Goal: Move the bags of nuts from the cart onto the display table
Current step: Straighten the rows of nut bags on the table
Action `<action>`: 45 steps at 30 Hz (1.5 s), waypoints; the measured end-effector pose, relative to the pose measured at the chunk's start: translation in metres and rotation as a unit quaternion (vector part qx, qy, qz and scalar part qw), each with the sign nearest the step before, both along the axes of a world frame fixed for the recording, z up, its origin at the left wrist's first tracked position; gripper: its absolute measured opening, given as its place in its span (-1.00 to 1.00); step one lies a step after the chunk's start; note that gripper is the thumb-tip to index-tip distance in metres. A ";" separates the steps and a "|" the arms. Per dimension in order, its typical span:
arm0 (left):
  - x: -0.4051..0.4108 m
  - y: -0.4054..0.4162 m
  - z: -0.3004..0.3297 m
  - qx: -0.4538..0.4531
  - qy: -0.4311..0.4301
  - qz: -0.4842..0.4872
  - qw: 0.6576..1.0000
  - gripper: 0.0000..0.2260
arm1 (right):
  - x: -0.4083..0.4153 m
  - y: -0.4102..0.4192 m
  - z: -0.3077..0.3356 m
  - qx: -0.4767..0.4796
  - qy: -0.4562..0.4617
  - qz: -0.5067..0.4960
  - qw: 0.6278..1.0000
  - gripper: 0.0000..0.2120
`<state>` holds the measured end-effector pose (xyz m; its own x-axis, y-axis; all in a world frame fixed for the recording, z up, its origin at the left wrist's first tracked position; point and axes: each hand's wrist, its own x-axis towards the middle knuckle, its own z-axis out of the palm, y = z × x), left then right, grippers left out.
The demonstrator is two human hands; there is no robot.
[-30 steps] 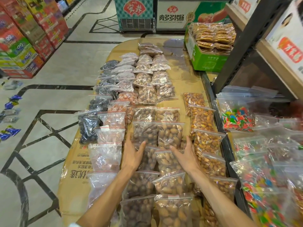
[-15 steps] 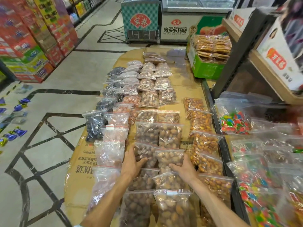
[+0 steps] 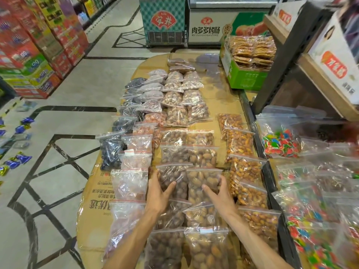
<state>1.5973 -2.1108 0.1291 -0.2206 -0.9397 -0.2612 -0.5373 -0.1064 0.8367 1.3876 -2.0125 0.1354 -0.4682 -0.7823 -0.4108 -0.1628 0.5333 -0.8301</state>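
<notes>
Gripping crinkly clear nut bags (image 3: 202, 183), both hands (image 3: 158, 195)

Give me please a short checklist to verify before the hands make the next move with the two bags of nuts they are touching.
1. Left hand grips the dark nut bag, thumb on its front: ok.
2. Right hand grips the light nut bag by its right side: ok.
3. Both bags lie on the display table, in line with the two middle rows: ok.
4. Red zip strips at the top of both bags look closed: cannot tell for sure.
5. Orange nut bags on the right touch or overlap the light bag's edge: cannot tell.
6. Cart with the remaining bags: not in view, cannot tell.
</notes>
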 end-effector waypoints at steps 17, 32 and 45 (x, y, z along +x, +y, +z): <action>0.019 0.022 0.003 -0.005 0.034 -0.035 0.999 -0.18 | 0.001 0.025 -0.011 -0.004 -0.033 -0.004 0.999 0.14; 0.043 0.069 0.000 0.107 -0.088 -0.069 0.988 -0.45 | 0.014 0.060 0.008 0.143 -0.048 0.097 0.984 -0.30; 0.048 0.083 -0.008 0.012 0.024 -0.022 0.999 -0.62 | 0.010 0.078 0.004 -0.012 -0.087 0.019 0.996 -0.50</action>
